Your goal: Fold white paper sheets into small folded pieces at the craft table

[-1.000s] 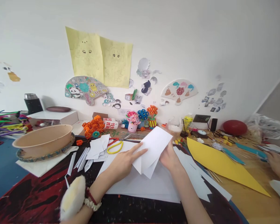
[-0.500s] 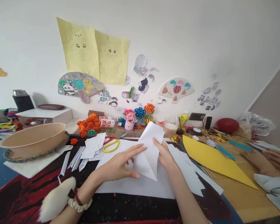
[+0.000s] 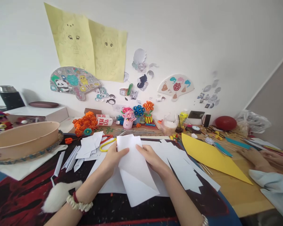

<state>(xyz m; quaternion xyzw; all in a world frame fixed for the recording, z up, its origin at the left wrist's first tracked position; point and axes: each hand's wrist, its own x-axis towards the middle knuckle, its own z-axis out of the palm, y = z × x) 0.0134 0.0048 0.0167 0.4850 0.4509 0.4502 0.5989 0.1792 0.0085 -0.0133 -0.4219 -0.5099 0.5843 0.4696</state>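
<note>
White wall (image 3: 191, 37) far, red-and-black mat (image 3: 118, 208) near. Folded white paper (image 3: 136, 179) at centre, over larger white sheets (image 3: 110, 184). Left hand (image 3: 113, 158) pinches its left edge, thumb on top; right hand (image 3: 154, 158) pinches the right edge likewise. Paper pieces (image 3: 86, 147), yellow handle (image 3: 101, 148) lie left.

Folded paper (image 3: 136, 175) between the person's left hand (image 3: 114, 157) and right hand (image 3: 154, 161), above a larger sheet (image 3: 108, 185) on the mat (image 3: 103, 216); paper slips (image 3: 87, 147) left of it, a bowl (image 3: 25, 138) farther left, near the mat's back left corner. Toward the back edge of the bench (image 3: 240, 202), left to right: flower bundle (image 3: 83, 122), potted flowers (image 3: 127, 124), bottle (image 3: 183, 116), plastic bag (image 3: 253, 121). Cut paper (image 3: 185, 175) at the mat's right side, card sheet (image 3: 212, 158) beyond it on the bench, co-worker's hand (image 3: 252, 157) nearest the bench's right edge.
</note>
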